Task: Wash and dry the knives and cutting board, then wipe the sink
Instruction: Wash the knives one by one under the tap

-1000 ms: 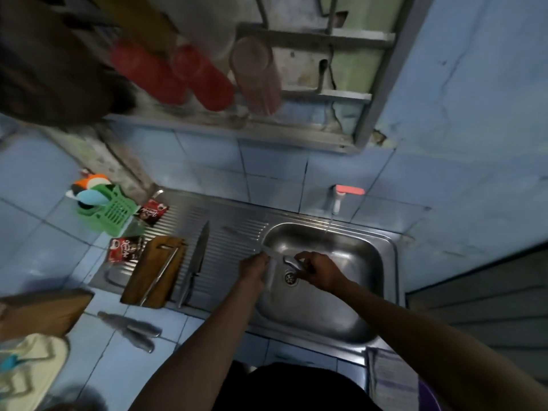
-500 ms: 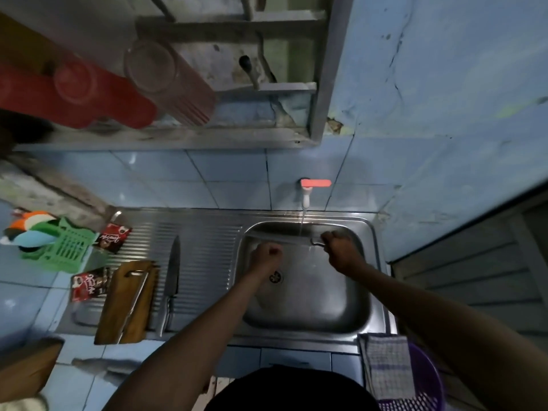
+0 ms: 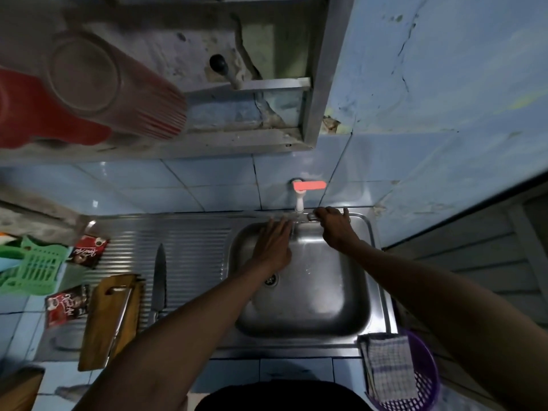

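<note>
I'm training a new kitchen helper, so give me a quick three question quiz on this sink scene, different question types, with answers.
1. True or false: the large knife lies on the ribbed drainboard, beside the cutting board.
2. Which hand grips the knife handle under the tap? A. left hand B. right hand
3. Fill in: the checked cloth hangs over a purple ____.

Key: 1 true. 2 B, the right hand; the left hand lies flat-fingered. 3 basket.
</note>
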